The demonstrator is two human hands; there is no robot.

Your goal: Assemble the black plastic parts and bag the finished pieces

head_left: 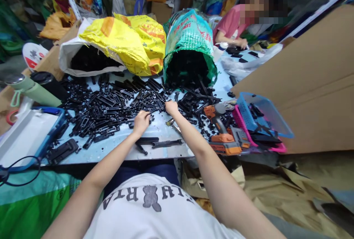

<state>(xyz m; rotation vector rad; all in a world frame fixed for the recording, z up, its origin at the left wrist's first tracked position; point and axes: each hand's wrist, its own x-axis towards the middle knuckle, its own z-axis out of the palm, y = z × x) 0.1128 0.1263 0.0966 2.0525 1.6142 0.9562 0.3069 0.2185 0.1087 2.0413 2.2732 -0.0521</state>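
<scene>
My left hand (141, 122) is closed round a black part at the front edge of a wide pile of black plastic parts (110, 102). Just right of it, my right hand (171, 108) is closed at the pile's edge, and what it grips, if anything, is hidden. Between me and the hands, long black pieces (167, 143) lie near the table's front edge. A small metal piece (174, 125) rests beside my right forearm. To the right lies an orange and black cordless drill (221, 130).
Behind the pile stand a yellow sack (118, 42) and a green sack (190, 36), both open. Blue and pink baskets (265, 117) are at right. A green bottle (35, 90) and blue tray (59, 121) are at left. A person (231, 25) sits across.
</scene>
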